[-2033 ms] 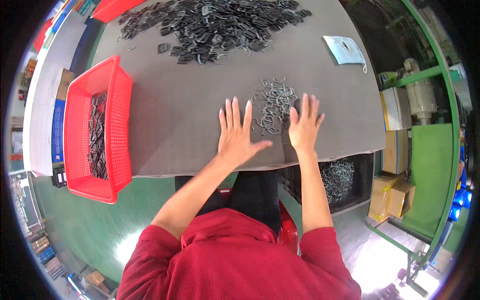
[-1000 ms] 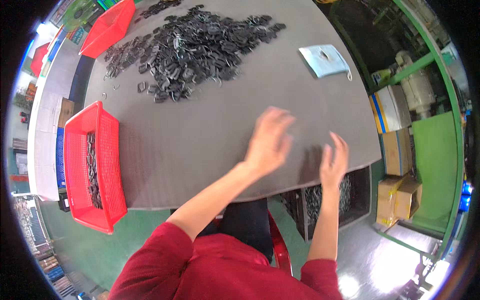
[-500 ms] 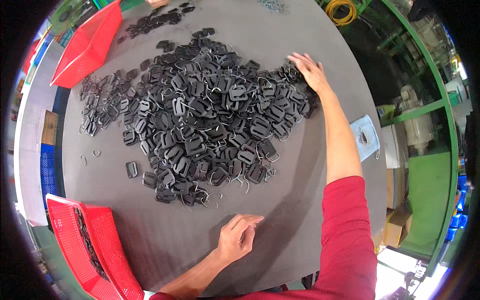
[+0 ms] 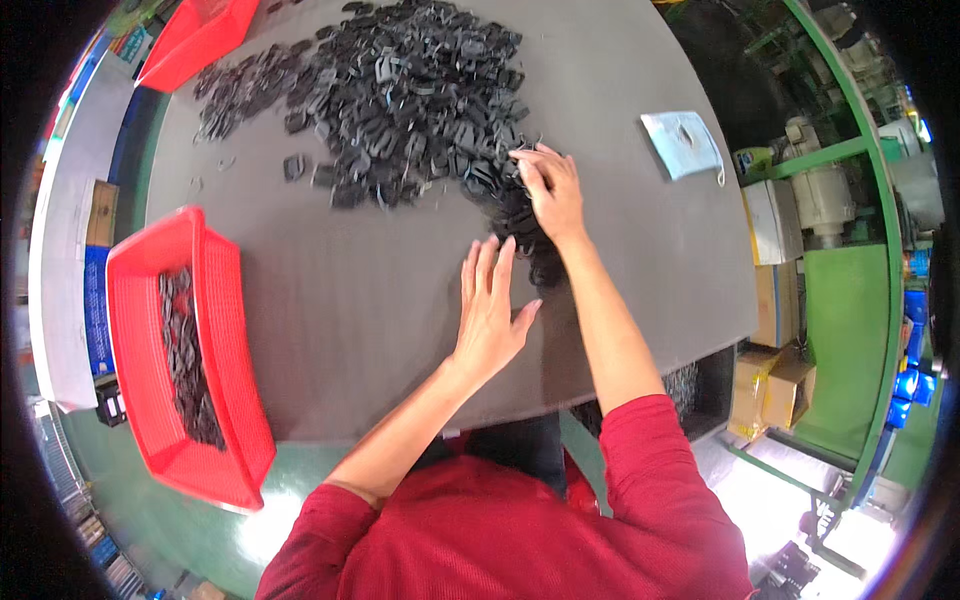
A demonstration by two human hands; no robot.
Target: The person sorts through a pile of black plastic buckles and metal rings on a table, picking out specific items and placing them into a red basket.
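Note:
A large pile of black plastic buckles [image 4: 420,95], some with thin metal hooks, lies across the far middle of the grey table [image 4: 350,320]. From its near right side, a strand of black buckles [image 4: 515,215] reaches toward me. My right hand [image 4: 555,200] rests at the right edge of this strand, fingers bent and thumb apart, touching the pieces without a visible grip. My left hand [image 4: 490,318] is just nearer and to the left, palm down with its fingers spread and fingertips close to the strand's near end. Nothing is in it.
A red plastic basket [image 4: 258,400] holding black pieces stands by the table's left edge. Another red basket [image 4: 200,40] is at the far left. One loose buckle [image 4: 293,167] lies left of the pile. A light blue face mask [image 4: 683,145] lies at the right.
My right hand has come back toward me from the pile's far right, and buckles now trail nearer. My left hand has opened its curled fingers. The view has shifted toward my body.

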